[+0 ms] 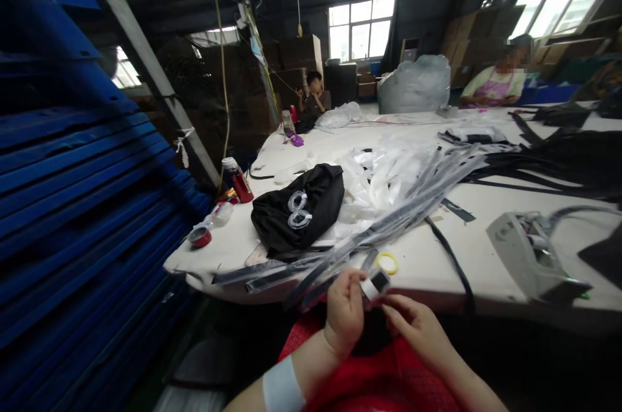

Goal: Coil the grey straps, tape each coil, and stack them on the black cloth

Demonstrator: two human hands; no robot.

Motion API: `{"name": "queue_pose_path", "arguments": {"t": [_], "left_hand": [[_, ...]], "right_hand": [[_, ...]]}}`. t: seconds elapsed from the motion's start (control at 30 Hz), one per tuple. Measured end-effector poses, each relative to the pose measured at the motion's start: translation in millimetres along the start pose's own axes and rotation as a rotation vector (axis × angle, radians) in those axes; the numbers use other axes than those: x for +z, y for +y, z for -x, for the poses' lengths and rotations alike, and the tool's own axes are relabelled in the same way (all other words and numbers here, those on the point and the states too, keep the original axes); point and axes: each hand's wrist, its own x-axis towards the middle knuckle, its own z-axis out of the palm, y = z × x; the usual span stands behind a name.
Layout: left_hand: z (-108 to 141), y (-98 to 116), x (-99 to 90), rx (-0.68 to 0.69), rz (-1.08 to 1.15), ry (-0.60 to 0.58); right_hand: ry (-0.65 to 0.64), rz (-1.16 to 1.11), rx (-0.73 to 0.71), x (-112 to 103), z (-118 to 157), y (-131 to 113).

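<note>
Near the table's front edge, my left hand is closed on a small dark bundle with a white band. My right hand is at the bundle's lower right, thumb and fingertips pinched together at its edge; whether they grip it is too small to tell. Just behind the bundle lies a yellow ring. Long dark strips in clear plastic run diagonally across the table behind my hands. Two coils of clear tubing rest on a black cloth bag.
The white table carries a red tape roll, a red bottle at its left edge, and a grey device at right. Blue stacked panels rise at left. Two people are beyond the table.
</note>
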Motion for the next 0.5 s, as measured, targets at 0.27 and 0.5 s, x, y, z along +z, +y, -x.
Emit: {"name": "queue_pose_path", "arguments": {"t": [0.27,0.5], "left_hand": [[-157.5,-8.1,-89.4,0.230,-0.276,0.603],[-144.8,-42.2,-37.3,0.290,-0.559,0.021]], "right_hand": [[-0.015,0.046,0.118,-23.5,18.8,29.4],[-0.077,0.054,0.146,-20.7,36.1,49.0]]}}
